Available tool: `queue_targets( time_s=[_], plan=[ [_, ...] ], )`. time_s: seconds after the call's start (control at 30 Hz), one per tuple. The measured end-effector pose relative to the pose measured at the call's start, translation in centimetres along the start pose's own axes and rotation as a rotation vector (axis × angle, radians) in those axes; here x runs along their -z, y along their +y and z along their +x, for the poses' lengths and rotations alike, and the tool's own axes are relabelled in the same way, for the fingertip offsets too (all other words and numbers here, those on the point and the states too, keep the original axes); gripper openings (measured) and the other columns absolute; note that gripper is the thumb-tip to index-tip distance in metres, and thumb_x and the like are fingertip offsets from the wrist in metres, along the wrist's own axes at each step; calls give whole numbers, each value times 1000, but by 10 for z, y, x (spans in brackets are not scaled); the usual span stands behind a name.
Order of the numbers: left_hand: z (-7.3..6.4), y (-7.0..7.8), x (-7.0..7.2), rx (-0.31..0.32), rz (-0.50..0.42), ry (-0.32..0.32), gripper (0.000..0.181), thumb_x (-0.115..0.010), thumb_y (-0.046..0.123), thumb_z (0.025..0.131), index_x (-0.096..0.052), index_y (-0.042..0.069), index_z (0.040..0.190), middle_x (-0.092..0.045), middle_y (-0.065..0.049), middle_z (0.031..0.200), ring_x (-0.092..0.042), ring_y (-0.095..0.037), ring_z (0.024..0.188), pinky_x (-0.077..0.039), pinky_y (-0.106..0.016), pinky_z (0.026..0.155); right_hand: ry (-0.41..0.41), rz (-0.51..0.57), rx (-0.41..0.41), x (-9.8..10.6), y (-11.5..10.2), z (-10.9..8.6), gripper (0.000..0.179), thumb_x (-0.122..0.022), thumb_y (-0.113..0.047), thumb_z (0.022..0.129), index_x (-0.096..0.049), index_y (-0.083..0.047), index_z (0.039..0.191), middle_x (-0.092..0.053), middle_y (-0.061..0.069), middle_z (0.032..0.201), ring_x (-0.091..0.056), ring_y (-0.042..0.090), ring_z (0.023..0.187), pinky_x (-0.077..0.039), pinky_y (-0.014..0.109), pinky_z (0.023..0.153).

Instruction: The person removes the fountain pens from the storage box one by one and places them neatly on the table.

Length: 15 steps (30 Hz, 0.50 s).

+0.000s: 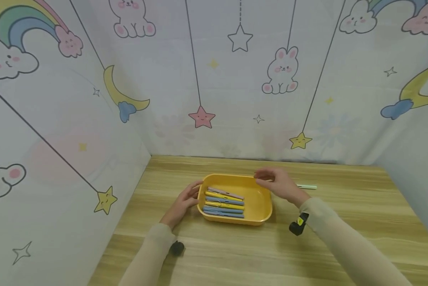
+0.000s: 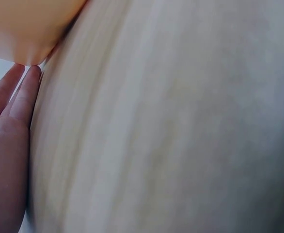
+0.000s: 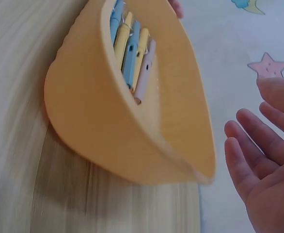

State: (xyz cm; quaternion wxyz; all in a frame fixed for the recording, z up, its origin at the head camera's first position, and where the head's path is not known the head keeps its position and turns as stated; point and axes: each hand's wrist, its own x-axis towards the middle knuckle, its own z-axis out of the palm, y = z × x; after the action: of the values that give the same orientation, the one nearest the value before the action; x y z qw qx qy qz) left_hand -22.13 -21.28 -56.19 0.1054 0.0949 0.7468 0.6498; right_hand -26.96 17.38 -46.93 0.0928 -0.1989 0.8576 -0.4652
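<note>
A yellow plastic basket point(image 1: 258, 206) rests on the wooden table, with several capped pens point(image 1: 224, 205) lying side by side in its left half. The pens are blue, yellow and pale pink. At the basket's left end my left hand point(image 1: 181, 205) has its extended fingers against the outer wall; the left wrist view shows its fingertips point(image 2: 33, 73) at the wall. My right hand point(image 1: 281, 186) hovers by the far right corner, fingers loosely spread and holding nothing. In the right wrist view that hand point(image 3: 270, 170) is apart from the basket rim.
A light green pen point(image 1: 308, 186) lies on the table point(image 1: 360, 222) to the right of the basket, partly hidden by my right hand. White curtains point(image 1: 228, 87) printed with stars and rabbits border the table at the back and sides.
</note>
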Motion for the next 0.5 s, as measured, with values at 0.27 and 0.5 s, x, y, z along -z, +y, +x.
queue_targets(
  time_s=[0.27, 0.5],
  plan=[
    [0, 1, 0, -10, -10, -4, 62, -57, 11, 100, -45, 34, 157, -45, -10, 163, -42, -35, 150, -25, -60, 124, -69, -67, 79, -17, -15, 12, 44, -69, -14, 102, -61, 0, 142, -71, 16, 132, -68, 31, 120, -53, 51, 103],
    [1, 1, 0, -10, -4, -6, 63, -57, 10, 100, -45, 32, 157, -45, -10, 164, -42, -36, 150, -24, -60, 124, -149, -95, 95, -24, -22, 19, 50, -68, -21, 103, -58, 0, 147, -67, 19, 139, -66, 34, 124, -53, 51, 104]
  ],
)
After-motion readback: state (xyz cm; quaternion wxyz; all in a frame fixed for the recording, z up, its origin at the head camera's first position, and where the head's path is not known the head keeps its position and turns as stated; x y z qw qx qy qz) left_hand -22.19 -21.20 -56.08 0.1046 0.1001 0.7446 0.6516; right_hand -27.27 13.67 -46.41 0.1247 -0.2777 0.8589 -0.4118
